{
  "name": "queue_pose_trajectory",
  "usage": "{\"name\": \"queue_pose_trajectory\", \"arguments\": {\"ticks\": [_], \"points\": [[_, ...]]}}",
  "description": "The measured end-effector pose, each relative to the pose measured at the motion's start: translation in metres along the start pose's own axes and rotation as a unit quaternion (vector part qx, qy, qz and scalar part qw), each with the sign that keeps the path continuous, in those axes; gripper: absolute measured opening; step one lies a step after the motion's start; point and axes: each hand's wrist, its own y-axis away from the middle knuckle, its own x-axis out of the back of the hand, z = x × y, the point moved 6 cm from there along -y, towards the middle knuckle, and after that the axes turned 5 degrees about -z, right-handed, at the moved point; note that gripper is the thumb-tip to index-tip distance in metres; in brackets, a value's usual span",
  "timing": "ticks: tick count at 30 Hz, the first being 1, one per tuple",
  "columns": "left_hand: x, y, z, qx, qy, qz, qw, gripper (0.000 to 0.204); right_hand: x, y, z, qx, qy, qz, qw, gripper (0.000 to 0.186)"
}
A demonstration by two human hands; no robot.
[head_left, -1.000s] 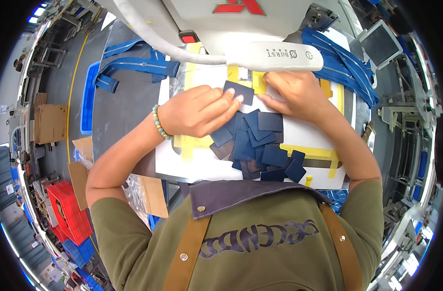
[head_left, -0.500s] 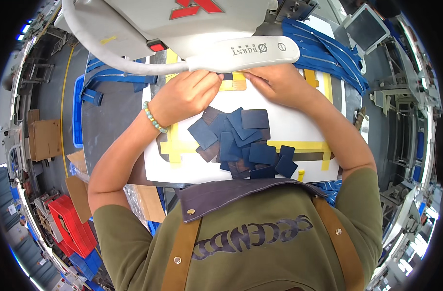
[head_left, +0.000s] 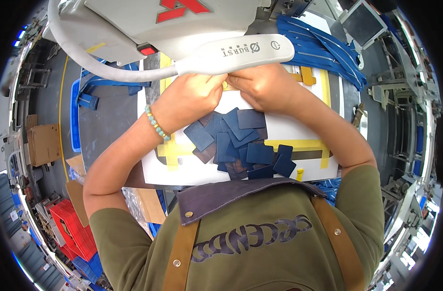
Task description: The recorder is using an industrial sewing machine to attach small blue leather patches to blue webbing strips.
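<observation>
My left hand (head_left: 196, 93), with a beaded bracelet (head_left: 157, 124) at its wrist, is closed in a pinch just under the white machine lamp (head_left: 236, 53). Right beside it, my right hand (head_left: 265, 87) is closed too, and the fingertips of both almost meet. Whatever the fingers hold is hidden by the hands and the lamp. A little of a yellow taped patch (head_left: 225, 86) shows between them. Nearer to me, a loose pile of dark blue, rounded-corner fabric pieces (head_left: 259, 153) lies on the white work board (head_left: 299, 120), some showing a brownish side.
A large white sewing machine (head_left: 129, 24) looms over the far side. Blue zipper strips (head_left: 318, 46) lie heaped at the back right, with more strips (head_left: 105, 77) at the left by a blue bin (head_left: 75, 116). Yellow tape (head_left: 304, 146) lines the board. Red crates (head_left: 73, 228) stand lower left.
My right hand has moved left and its fingers have curled in. The hands are closer together, covering the dark patch formerly visible between them. The view has shifted slightly.
</observation>
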Motion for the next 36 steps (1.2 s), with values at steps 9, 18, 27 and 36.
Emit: {"name": "queue_pose_trajectory", "arguments": {"ticks": [9, 18, 27, 36], "points": [[-0.008, 0.025, -0.019, 0.103, 0.163, -0.063, 0.979, 0.030, -0.005, -0.002, -0.006, -0.019, 0.045, 0.017, 0.999, 0.020], [-0.006, 0.034, -0.016, 0.127, 0.148, 0.010, 0.981, 0.036, -0.001, 0.006, 0.003, -0.050, -0.046, 0.065, 0.996, 0.025], [-0.004, 0.031, -0.013, 0.070, 0.161, 0.040, 0.984, 0.037, -0.012, 0.006, 0.007, -0.025, -0.081, 0.032, 0.996, 0.038], [-0.012, 0.030, -0.020, 0.083, 0.194, -0.001, 0.977, 0.039, -0.018, 0.000, 0.003, -0.038, -0.051, 0.005, 0.998, 0.023]]}}
